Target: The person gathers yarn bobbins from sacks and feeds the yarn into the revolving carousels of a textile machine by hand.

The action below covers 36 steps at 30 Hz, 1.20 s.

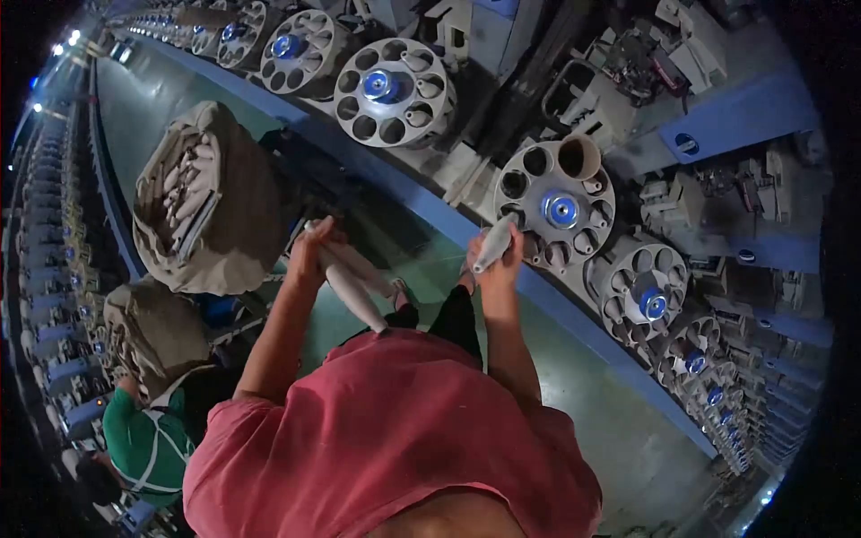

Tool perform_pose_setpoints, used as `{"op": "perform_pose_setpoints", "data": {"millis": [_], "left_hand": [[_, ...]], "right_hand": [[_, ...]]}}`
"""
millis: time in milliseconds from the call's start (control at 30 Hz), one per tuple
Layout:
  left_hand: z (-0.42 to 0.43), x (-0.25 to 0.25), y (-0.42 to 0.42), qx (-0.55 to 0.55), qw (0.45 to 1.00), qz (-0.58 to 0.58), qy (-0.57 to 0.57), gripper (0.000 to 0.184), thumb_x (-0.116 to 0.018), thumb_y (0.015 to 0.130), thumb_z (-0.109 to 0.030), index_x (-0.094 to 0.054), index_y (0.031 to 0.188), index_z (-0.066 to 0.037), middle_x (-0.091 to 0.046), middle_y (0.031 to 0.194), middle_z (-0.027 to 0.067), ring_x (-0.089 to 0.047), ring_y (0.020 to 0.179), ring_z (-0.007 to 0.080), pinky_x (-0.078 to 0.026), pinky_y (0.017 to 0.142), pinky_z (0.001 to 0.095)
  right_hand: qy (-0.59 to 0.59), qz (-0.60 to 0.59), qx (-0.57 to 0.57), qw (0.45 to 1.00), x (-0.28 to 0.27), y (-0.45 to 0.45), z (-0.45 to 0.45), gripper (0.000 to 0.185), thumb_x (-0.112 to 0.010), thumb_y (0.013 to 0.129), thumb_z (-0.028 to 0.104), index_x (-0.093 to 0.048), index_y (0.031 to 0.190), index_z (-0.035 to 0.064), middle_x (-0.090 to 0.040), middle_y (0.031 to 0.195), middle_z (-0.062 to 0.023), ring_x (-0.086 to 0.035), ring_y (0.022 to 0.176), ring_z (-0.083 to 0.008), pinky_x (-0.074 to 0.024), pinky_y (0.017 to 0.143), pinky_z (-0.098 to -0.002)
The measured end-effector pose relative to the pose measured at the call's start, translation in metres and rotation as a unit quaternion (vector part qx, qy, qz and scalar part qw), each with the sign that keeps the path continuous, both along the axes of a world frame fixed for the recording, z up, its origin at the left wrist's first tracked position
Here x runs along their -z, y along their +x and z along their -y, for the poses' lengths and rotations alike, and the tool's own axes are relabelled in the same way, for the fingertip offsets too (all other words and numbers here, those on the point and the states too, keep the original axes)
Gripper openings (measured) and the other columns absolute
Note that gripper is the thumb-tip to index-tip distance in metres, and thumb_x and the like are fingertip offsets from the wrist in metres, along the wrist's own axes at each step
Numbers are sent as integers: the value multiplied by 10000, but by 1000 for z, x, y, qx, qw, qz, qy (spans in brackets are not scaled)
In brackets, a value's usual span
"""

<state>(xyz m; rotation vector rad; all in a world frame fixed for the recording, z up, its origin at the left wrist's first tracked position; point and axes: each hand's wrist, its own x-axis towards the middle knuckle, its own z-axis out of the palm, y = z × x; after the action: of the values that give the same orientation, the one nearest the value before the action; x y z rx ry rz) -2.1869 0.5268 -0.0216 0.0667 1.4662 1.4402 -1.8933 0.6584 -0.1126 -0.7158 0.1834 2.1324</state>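
In my left hand (314, 253) are two long pale yarn bobbins (352, 289), their lower ends spread apart above my legs. My right hand (499, 260) is closed around another pale bobbin (494, 244), held at the lower left edge of a round magazine (560, 157). This magazine has a blue hub and a ring of round pockets; several pockets on its right and lower sides hold bobbins, while some upper left ones look dark. A brown tube (579, 158) stands at its top.
A large cloth sack (238, 206) full of bobbins stands at the left, with another sack (170, 327) below it. A person in green (143, 444) is at the lower left. More magazines (393, 91) line the blue machine rail (574, 332).
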Motion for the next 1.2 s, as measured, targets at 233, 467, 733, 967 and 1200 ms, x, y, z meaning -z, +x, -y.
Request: {"op": "perform_pose_setpoints", "data": {"millis": [233, 467, 733, 967, 1200], "left_hand": [[-8, -3, 20, 32, 985, 81, 152, 374, -524, 927, -439, -519, 878, -68, -548, 821, 97, -556, 856, 262, -465, 785, 408], [-56, -40, 46, 104, 939, 245, 219, 505, -388, 937, -540, -510, 925, -49, -559, 893, 114, -576, 954, 309, -475, 854, 473], [-85, -49, 26, 53, 940, 282, 185, 437, -423, 955, -464, -525, 906, -42, -615, 1015, 145, -585, 970, 292, -472, 889, 461], [-82, -41, 43, 92, 949, 256, 158, 467, -479, 944, -420, -502, 1157, -6, -554, 1193, 195, -585, 1018, 355, -489, 873, 543], [-137, -25, 122, 131, 968, -53, 208, 307, -540, 946, -250, -546, 1167, -37, -573, 1192, 115, -594, 1009, 238, -532, 833, 372]], "right_hand": [[113, -129, -15, 985, -64, 43, 5, 325, -470, 950, 363, -507, 819, 69, -342, 532, 21, -327, 466, -92, -229, 340, -235], [279, 407, 7, 870, -118, 41, -32, 134, -596, 890, 196, -590, 832, 75, -513, 635, -1, -478, 538, -93, -415, 500, -263], [353, 422, -331, 766, -114, 3, 5, 266, -623, 880, 279, -553, 774, 46, -479, 610, 20, -412, 484, -66, -306, 400, -254], [314, 307, 162, 884, -93, 56, -41, 213, -564, 935, 212, -501, 761, 105, -474, 703, -2, -452, 598, -120, -409, 522, -264], [329, 226, -51, 915, -155, 42, -3, 200, -542, 938, 212, -520, 816, 55, -494, 710, -43, -401, 454, -119, -325, 445, -256]]}}
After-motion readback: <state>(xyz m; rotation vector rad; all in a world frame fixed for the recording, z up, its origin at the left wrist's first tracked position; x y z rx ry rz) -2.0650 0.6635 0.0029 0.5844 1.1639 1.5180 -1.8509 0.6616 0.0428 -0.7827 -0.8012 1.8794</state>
